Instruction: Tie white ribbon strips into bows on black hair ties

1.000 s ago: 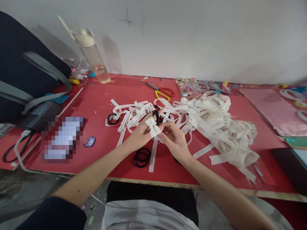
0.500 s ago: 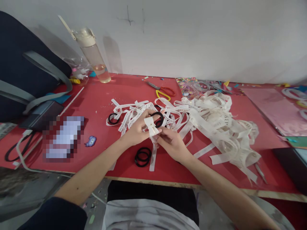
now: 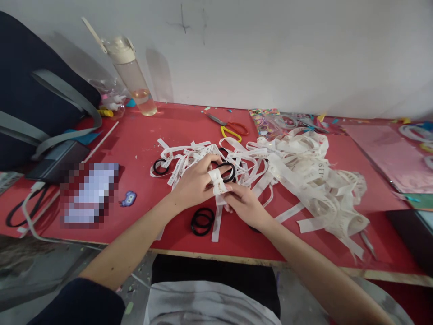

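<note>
Between my hands is a white ribbon bow (image 3: 219, 183) with a black hair tie (image 3: 231, 173) attached at its back. My left hand (image 3: 195, 181) is closed round the bow and the hair tie, thumb side hidden by the bow. The fingers of my right hand (image 3: 244, 201) pinch the bow's lower end from the right. Beneath them lies a loose ribbon strip (image 3: 217, 223), and black hair ties (image 3: 202, 221) rest on the table just left of it. Printed white ribbons (image 3: 182, 162) spread out behind my hands, with another black hair tie (image 3: 160, 166) among them.
A large heap of wide white ribbon (image 3: 318, 180) covers the right of the red table (image 3: 135, 135). Scissors (image 3: 230, 127) lie behind. A water bottle (image 3: 135, 85), a blurred-out phone-like object (image 3: 89, 194) and a small purple charm (image 3: 129, 198) are on the left.
My hands have shifted slightly right and down with the bow. The bow and hair tie have turned a little, and my left fingers are more curled behind them.
</note>
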The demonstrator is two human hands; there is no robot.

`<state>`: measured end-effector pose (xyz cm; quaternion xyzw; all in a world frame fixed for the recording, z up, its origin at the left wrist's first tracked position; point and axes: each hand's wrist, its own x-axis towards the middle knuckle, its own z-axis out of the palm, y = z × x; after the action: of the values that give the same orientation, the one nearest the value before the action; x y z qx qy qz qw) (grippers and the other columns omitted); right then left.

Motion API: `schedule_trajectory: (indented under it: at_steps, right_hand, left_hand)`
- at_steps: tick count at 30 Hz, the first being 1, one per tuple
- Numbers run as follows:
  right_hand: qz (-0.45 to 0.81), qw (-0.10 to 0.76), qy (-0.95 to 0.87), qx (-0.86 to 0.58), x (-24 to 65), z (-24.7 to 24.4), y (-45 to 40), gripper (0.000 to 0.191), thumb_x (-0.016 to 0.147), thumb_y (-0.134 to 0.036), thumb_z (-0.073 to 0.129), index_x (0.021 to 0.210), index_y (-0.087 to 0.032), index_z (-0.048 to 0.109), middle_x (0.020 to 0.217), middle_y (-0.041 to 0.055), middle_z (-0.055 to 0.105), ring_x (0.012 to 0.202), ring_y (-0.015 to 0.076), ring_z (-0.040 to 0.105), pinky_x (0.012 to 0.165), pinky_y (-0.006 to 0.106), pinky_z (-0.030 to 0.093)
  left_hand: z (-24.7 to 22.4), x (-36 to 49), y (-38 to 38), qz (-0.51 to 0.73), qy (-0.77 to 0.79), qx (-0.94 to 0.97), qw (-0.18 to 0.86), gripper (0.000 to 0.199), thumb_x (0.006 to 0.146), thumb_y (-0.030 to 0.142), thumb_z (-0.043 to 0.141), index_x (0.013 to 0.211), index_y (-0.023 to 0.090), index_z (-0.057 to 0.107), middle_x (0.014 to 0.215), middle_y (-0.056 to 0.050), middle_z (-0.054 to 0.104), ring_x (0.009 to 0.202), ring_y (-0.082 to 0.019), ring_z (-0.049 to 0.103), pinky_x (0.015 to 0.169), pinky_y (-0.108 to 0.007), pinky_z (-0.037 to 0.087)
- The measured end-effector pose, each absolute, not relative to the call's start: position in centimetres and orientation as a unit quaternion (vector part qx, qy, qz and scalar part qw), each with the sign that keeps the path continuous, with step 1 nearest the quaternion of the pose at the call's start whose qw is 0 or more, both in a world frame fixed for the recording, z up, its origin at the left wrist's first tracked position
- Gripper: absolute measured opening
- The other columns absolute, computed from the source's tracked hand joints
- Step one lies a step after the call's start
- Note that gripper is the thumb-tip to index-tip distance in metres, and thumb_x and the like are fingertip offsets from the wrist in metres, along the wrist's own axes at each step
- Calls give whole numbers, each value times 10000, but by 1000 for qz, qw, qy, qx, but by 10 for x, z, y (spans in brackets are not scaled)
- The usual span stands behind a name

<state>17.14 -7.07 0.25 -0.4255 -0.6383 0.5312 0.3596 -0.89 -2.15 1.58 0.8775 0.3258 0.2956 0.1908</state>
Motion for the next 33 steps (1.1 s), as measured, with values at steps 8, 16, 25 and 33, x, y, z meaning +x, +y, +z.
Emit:
schedule_trajectory:
  at_steps: [8,16,25,33]
  right_hand:
    - [505,361,-645,-446,171,7,-70,204,904,-324,512,752,-194,555,715,15,618,673,148,592,623,263,472]
    - [431,344,-715,-430,167,-3,-75,76,937,-234,465,921,-203,533,707,-15,561,616,127,517,596,242,425]
    - [430,309,-749,-399,164,-3,-81,113,967,-200,410,1018,-208,511,707,-31,484,593,116,468,596,231,379]
    - [448,329,-718,-419,165,-2,-78,176,964,-252,452,1109,-192,533,682,-39,509,592,114,481,583,229,375]
  left_hand:
    - [13,-1,-30,333,342,851,220,368,936,408,532,1257,252,623,1168,-92,520,958,-190,560,865,-354,479]
    - [10,12,-35,423,344,737,399,305,954,365,518,1207,231,621,1195,-83,520,1156,-200,541,1018,-348,450]
    - [13,4,-28,410,393,744,353,278,955,369,501,1148,209,620,1284,-106,467,1262,-237,454,1036,-379,439]
    - [17,3,-28,400,380,730,404,280,939,367,535,1164,213,600,1315,-95,443,959,-146,549,865,-294,510]
